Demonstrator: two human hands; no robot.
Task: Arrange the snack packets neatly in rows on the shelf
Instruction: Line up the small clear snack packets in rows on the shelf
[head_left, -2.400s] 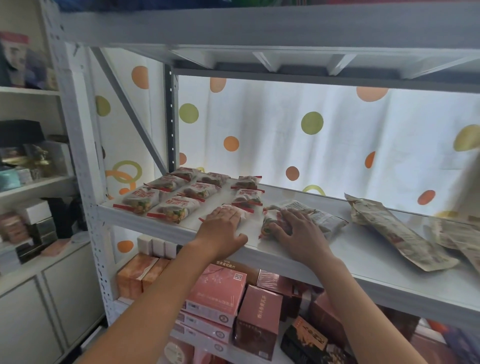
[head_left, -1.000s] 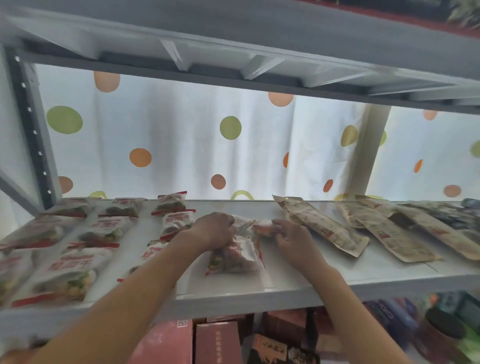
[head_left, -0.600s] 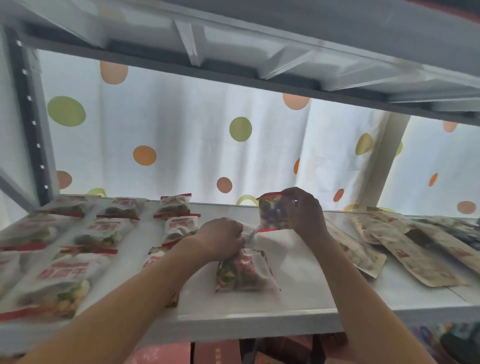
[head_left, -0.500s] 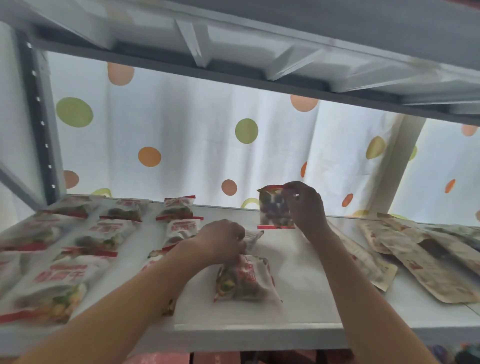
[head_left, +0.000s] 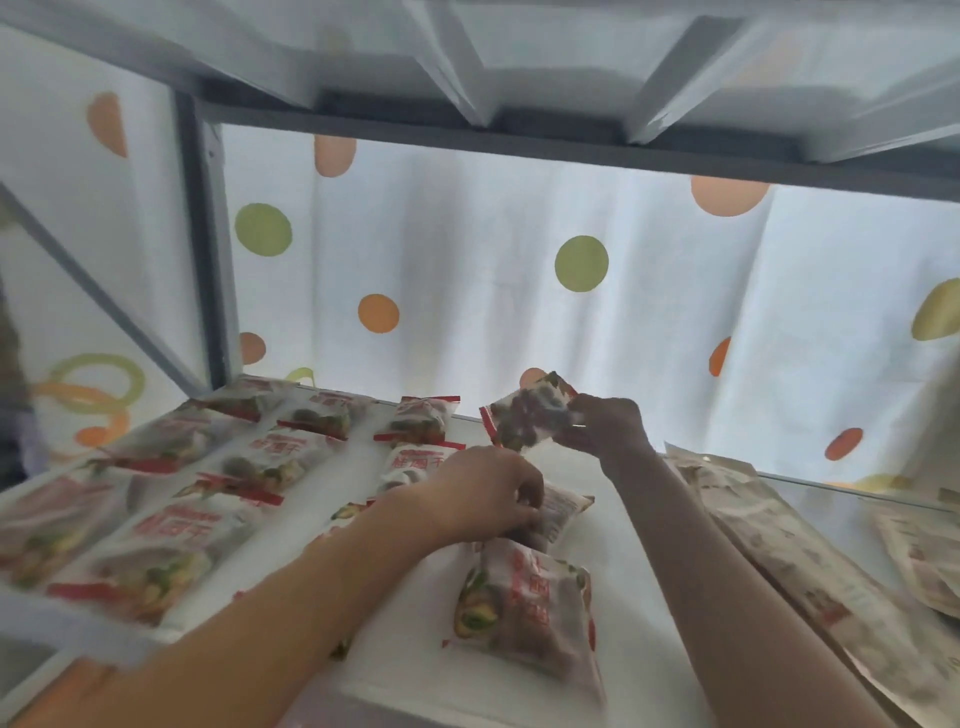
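Note:
Red-and-white snack packets lie in rows on the left part of the white shelf. My right hand holds one small packet tilted in the air above the shelf's back, just right of the third row. My left hand is closed on another packet lying mid-shelf. A further packet lies flat in front of that hand, near the shelf's front edge.
Longer beige pouches lie on the right side of the shelf. A grey upright post stands at the back left, with the upper shelf's underside close overhead. A white curtain with coloured dots hangs behind.
My right hand lifted a packet off the shelf and carried it up and toward the back. My left hand stayed on its packet. The view swung left.

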